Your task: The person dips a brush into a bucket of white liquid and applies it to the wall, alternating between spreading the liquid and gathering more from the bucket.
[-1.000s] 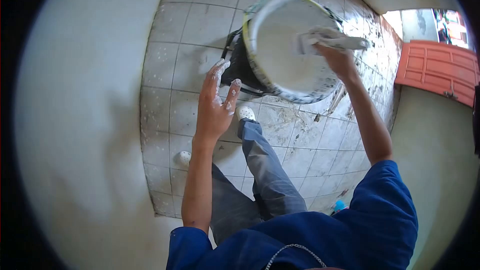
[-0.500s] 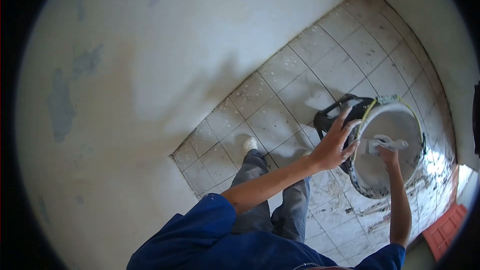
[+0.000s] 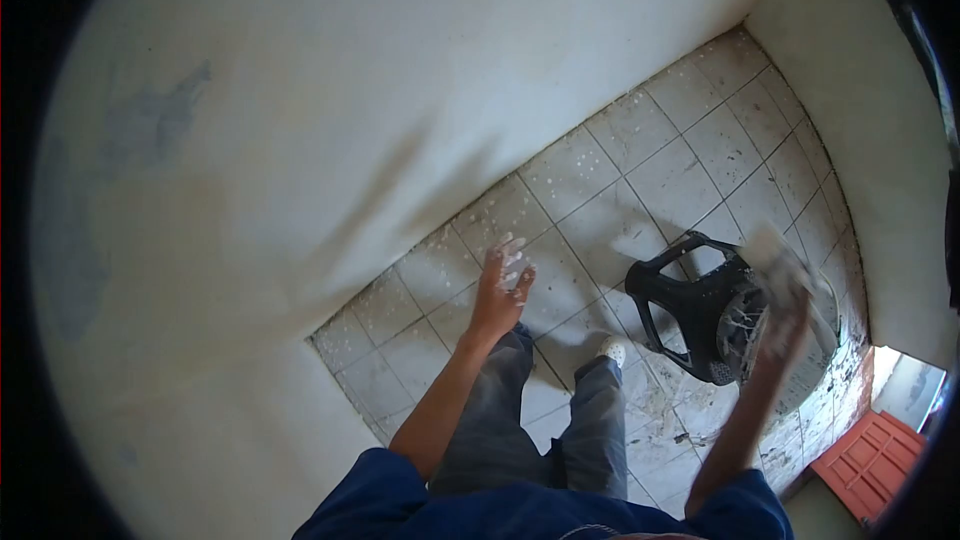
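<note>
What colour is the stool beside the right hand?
Black. The stool shows best in the head view, standing on the tiled floor.

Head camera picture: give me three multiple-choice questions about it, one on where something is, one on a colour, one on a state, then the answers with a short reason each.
1. Where does the stool stand?
A. on the tiled floor beside the person's feet
B. against the orange door
C. on a table

2. What colour is the stool?
A. white
B. black
C. orange

3. How is the left hand?
A. closed on a brush
B. flat on the wall
C. empty, fingers spread

Answers:
1. A, its legs rest on the spattered tiles near the shoe.
2. B, its frame is dark black plastic.
3. C, it holds nothing, with white smears on it, while the right hand grips a pale rag, blurred.
</note>
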`<state>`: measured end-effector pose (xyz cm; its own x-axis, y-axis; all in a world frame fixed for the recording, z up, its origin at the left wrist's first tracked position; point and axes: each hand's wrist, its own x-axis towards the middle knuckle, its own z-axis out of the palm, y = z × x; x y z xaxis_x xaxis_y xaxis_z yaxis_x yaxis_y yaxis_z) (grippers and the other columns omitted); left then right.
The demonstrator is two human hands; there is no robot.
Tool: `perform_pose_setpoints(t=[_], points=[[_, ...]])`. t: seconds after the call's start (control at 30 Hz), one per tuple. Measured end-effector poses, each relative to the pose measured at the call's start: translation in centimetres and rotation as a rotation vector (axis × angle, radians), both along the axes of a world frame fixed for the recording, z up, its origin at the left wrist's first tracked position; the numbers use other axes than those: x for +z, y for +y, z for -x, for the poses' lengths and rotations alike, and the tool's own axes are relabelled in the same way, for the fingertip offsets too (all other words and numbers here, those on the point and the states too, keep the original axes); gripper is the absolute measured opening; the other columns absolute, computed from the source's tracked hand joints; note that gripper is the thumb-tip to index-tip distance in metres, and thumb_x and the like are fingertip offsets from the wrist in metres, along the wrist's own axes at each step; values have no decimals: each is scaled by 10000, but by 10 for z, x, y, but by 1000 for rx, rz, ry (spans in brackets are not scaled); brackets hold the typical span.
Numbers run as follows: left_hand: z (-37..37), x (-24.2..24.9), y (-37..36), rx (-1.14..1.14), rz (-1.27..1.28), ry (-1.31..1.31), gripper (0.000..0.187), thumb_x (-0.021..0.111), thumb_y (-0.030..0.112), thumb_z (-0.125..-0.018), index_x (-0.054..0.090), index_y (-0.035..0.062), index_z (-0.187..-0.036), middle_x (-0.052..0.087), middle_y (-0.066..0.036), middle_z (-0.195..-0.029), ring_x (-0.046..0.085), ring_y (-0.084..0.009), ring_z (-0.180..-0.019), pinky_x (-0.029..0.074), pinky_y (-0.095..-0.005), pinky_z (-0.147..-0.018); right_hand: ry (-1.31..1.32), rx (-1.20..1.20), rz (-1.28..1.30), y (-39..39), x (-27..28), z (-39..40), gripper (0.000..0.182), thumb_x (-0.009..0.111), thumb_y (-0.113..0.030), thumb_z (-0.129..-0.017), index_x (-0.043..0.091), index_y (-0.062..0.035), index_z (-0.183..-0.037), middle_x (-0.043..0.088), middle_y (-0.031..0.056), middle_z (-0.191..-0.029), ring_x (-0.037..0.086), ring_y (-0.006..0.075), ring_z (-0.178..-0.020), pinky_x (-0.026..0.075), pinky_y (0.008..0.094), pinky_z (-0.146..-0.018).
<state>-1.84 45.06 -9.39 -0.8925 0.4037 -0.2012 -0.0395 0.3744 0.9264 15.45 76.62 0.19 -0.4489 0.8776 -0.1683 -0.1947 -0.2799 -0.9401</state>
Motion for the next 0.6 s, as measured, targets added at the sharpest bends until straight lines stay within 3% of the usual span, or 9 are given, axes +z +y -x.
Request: perform_pose_setpoints(t=[0.13,0.2,0.23,0.27,0.33,0.4,0.47,0.53,0.6], points=[[59,-13,-32,68,-153,-79,425,523,14,-844,366,27,-1238,441,-94,-1223,483,-196,-1075,417,-292,-877,250,167,177,-81,-42,176,425,505,-200,-863,410,13,-1219,504,150,-1129,512,258,-1036,438,374,-880],[82,-18,-36,63,-112,11,400,521,14,-845,381,19,-1220,447,-90,-1215,492,-182,-1053,419,-286,-870,416,193,148,-116,-47,262,321,524,-163,-862,488,-20,-1147,557,122,-1039,546,220,-964,455,335,-842],[91,-26,-42,66,-90,61,388,521,14,-846,388,15,-1212,449,-88,-1211,497,-175,-1043,420,-283,-867,496,196,319,-129,-35,297,293,546,-123,-843,502,-18,-1114,563,107,-1012,552,199,-929,462,321,-812],[102,-61,-51,53,-102,176,363,538,38,-846,410,12,-1185,474,-82,-1166,512,-157,-992,421,-275,-859,640,172,273,-132,-55,340,249,566,-82,-821,523,-16,-1058,563,79,-969,547,169,-879,460,302,-768],[113,-81,-45,119,-223,191,357,535,-16,-818,424,15,-1155,498,-109,-1070,517,-176,-934,428,-295,-840,530,114,167,-148,-80,398,214,550,-137,-839,547,-18,-1018,562,65,-959,544,145,-863,449,257,-733],[107,-102,-42,189,-306,171,340,542,10,-816,438,18,-1139,514,-130,-1022,527,-190,-897,439,-304,-800,323,113,284,-163,-143,415,227,562,-149,-833,549,2,-1002,544,80,-1006,522,148,-917,434,261,-760],[114,-143,-44,235,-221,94,340,548,60,-826,439,15,-1145,510,-135,-1045,535,-197,-897,439,-304,-795,246,34,-65,-175,-278,413,315,539,-282,-839,542,-31,-1029,550,79,-1050,537,140,-927,429,246,-751],[119,-190,-50,247,-118,65,371,560,147,-835,438,4,-1155,488,-147,-1117,551,-210,-896,436,-306,-797,27,-43,318,-197,-337,379,385,620,-5,-750,455,22,-1097,531,139,-1065,563,220,-908,503,296,-732],[116,-209,-52,238,-97,161,376,569,145,-830,439,-2,-1151,491,-150,-1112,556,-217,-904,437,-315,-794,158,-38,460,-193,-359,376,397,611,-47,-772,427,16,-1118,529,140,-1068,551,215,-942,487,299,-760]])
